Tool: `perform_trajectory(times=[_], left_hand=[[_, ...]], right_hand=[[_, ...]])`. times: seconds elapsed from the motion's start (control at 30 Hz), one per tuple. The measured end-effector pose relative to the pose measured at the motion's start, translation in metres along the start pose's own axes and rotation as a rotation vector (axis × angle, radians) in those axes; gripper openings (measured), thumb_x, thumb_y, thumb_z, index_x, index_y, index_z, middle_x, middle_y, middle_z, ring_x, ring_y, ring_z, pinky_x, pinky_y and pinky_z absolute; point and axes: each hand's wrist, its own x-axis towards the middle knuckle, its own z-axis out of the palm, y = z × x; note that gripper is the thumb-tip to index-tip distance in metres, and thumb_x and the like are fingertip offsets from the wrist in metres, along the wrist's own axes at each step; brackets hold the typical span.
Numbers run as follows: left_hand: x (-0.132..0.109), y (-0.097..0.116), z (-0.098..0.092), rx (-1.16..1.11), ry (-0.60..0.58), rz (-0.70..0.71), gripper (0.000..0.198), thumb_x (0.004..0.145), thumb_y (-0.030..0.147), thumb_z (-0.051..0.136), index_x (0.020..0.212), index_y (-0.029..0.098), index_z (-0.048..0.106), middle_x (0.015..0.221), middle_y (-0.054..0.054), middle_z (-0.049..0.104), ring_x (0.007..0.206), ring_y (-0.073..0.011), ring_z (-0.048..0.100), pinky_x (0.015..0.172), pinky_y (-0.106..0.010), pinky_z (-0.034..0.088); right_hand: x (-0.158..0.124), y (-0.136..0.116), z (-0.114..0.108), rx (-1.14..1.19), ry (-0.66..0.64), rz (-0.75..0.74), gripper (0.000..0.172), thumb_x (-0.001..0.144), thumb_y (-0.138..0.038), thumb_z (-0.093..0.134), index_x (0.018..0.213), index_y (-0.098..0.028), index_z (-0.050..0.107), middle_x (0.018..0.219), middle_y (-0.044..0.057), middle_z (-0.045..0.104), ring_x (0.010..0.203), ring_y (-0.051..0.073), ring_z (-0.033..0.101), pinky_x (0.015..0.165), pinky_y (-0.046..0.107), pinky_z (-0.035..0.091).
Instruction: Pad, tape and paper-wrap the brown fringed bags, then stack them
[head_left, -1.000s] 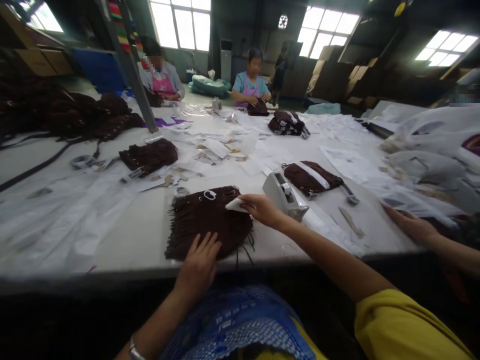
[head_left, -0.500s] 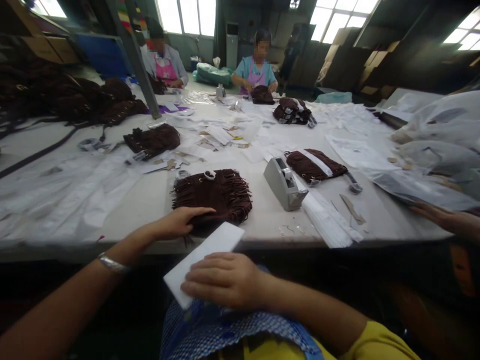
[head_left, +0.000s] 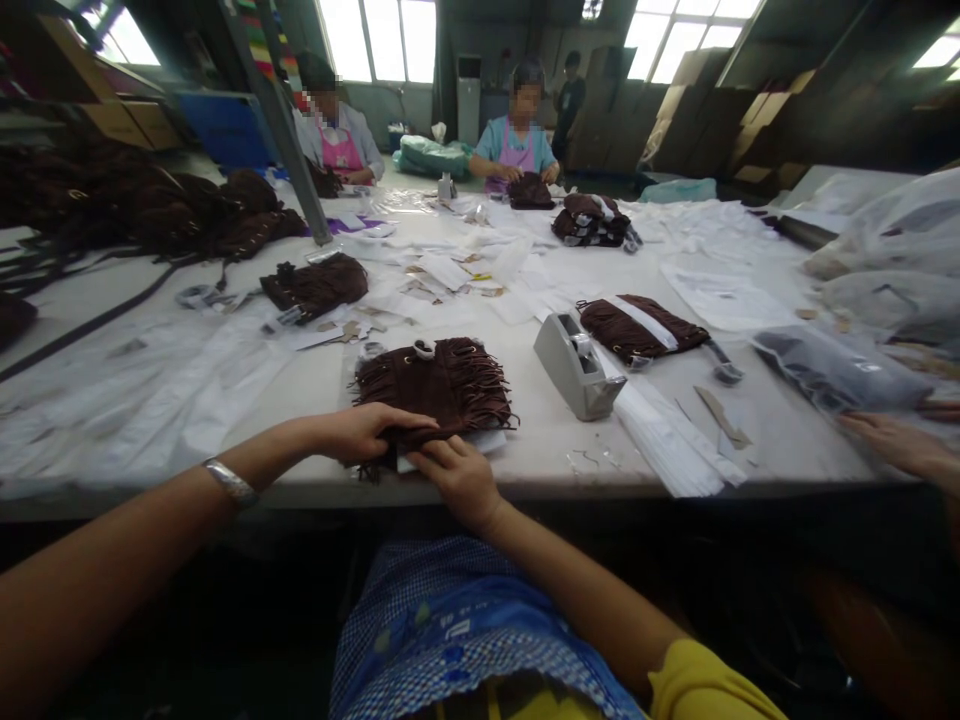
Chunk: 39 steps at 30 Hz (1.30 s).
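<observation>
A dark brown fringed bag (head_left: 424, 385) lies at the table's front edge, its fringes spread to the right and a wrapped ring on top. At its near left edge, my left hand (head_left: 356, 430) pinches the brown material between thumb and fingers. My right hand (head_left: 461, 482) is closed at the bag's near edge on a white card (head_left: 492, 441). Most of the card is hidden under the bag; only a bit shows at the right and beside my fingertips. Right of the bag stands a grey tape dispenser (head_left: 577, 368).
A bag with a white band (head_left: 645, 328) lies behind white strips (head_left: 671, 430). A co-worker's hand (head_left: 892, 440) touches a plastic-wrapped bag (head_left: 840, 365) at right. Clear plastic sleeves (head_left: 142, 390) cover the left side. A metal post (head_left: 289, 140) rises from the table.
My right hand has moved up from near my lap to the bag, bringing the white card under its near edge. My left hand stays at the bag's near left edge.
</observation>
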Motion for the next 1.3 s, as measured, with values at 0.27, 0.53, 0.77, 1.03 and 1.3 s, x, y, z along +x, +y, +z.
perform_trajectory(times=[0.27,0.53,0.77,1.03,1.3], left_hand=[[0.001,0.007,0.045,0.186,0.271,-0.06,0.046,0.09,0.035,0.057,0.136,0.024,0.058,0.144,-0.005,0.055,0.132,-0.0221,0.052,0.112,-0.036,0.039],[-0.002,0.008,0.096,0.438,0.475,-0.072,0.044,0.098,0.024,0.043,0.142,0.021,0.048,0.146,-0.008,0.052,0.137,-0.0216,0.046,0.119,-0.051,0.026],[0.007,0.012,0.134,0.66,0.717,-0.055,0.059,0.092,0.003,0.035,0.148,0.022,0.041,0.144,-0.009,0.053,0.134,-0.0224,0.05,0.117,-0.05,0.031],[0.011,0.008,0.152,0.727,0.816,-0.036,0.067,0.089,0.002,0.032,0.153,0.021,0.032,0.145,-0.007,0.053,0.13,-0.0218,0.054,0.118,-0.043,0.031],[0.014,-0.004,0.153,0.737,0.872,0.006,0.062,0.092,0.012,0.038,0.153,0.021,0.033,0.142,-0.007,0.057,0.121,-0.023,0.061,0.114,-0.042,0.036]], right_hand=[[-0.03,0.004,0.001,0.243,-0.003,-0.006,0.027,0.093,-0.011,0.058,0.115,-0.019,0.069,0.115,0.011,0.07,0.111,0.022,0.063,0.097,0.037,0.054],[-0.029,0.0,0.002,0.378,0.057,0.027,0.032,0.094,-0.006,0.048,0.114,-0.017,0.069,0.115,0.012,0.07,0.114,0.021,0.063,0.098,0.037,0.055],[-0.041,0.037,-0.047,0.163,0.014,0.131,0.044,0.094,-0.008,0.052,0.131,-0.03,0.062,0.125,0.004,0.069,0.117,0.022,0.06,0.104,0.043,0.048],[-0.043,0.08,-0.109,0.157,0.03,0.147,0.027,0.095,-0.014,0.055,0.115,-0.027,0.068,0.111,0.002,0.074,0.099,0.014,0.068,0.1,0.034,0.048],[-0.1,0.224,-0.21,-0.251,-0.113,1.099,0.026,0.084,-0.031,0.068,0.105,-0.016,0.07,0.101,0.009,0.072,0.079,0.019,0.066,0.077,0.033,0.052]])
